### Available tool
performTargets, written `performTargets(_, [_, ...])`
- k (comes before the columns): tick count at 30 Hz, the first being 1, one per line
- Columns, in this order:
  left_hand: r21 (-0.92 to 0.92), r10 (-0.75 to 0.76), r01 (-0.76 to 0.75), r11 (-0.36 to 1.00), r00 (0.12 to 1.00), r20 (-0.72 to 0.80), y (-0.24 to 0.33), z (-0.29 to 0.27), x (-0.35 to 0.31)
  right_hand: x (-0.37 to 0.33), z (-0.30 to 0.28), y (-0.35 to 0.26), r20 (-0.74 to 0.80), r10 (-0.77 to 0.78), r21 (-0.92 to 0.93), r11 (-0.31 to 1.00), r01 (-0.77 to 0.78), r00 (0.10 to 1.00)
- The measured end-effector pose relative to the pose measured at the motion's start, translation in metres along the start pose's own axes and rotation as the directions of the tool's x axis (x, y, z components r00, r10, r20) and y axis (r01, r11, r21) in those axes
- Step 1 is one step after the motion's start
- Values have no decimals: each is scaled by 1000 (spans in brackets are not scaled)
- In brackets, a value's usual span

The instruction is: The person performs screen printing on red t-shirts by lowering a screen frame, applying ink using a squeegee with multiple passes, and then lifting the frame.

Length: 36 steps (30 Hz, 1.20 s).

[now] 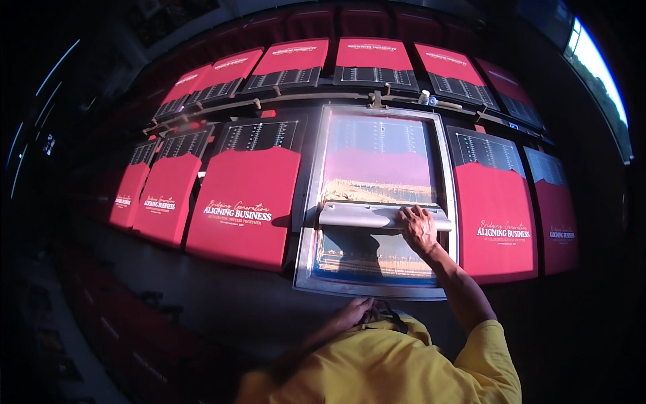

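Observation:
In front of me lies a metal-framed printing screen (370,289), its mesh showing a red shirt and a ruled board beneath. A wide silver squeegee (356,215) rests across the mesh. My right hand (418,229) is closed over the squeegee's right part, fingers on its top. Streaks of pale ink (367,190) lie on the mesh beyond the squeegee, with more on the near side. My left hand (358,312) is low by the frame's near edge, close to my yellow shirt. Its fingers are mostly in shadow, so their grip is unclear.
Red shirts stretched over dark ruled boards stand on both sides, including a printed shirt (245,195) at left and another printed shirt (494,215) at right. A second row lies beyond a rail (269,96). A small white bottle (424,97) sits by the rail.

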<state>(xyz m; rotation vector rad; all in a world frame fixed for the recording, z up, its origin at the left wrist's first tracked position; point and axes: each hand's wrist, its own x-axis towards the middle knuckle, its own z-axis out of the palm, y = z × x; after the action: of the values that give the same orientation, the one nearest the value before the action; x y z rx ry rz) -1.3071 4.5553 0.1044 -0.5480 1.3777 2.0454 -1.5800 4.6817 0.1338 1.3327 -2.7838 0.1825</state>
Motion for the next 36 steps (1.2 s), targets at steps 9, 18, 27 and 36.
performTargets(9, [28,27,-25,999,997,-76,-4,5,2,10,6,11,-123,-135,-17,991,134,983])
performTargets(18, [12,-12,13,1000,997,-79,-1,5,-1,33,10,27,-159,-30,12,999,32,987])
performTargets(27, [-133,-42,38,990,999,-29,8,3,-5,96,-60,48,346,20,392,905,-164,938])
performTargets(36, [-98,-15,18,995,999,34,11,-1,-3,13,-82,-5,479,-12,393,897,-202,878])
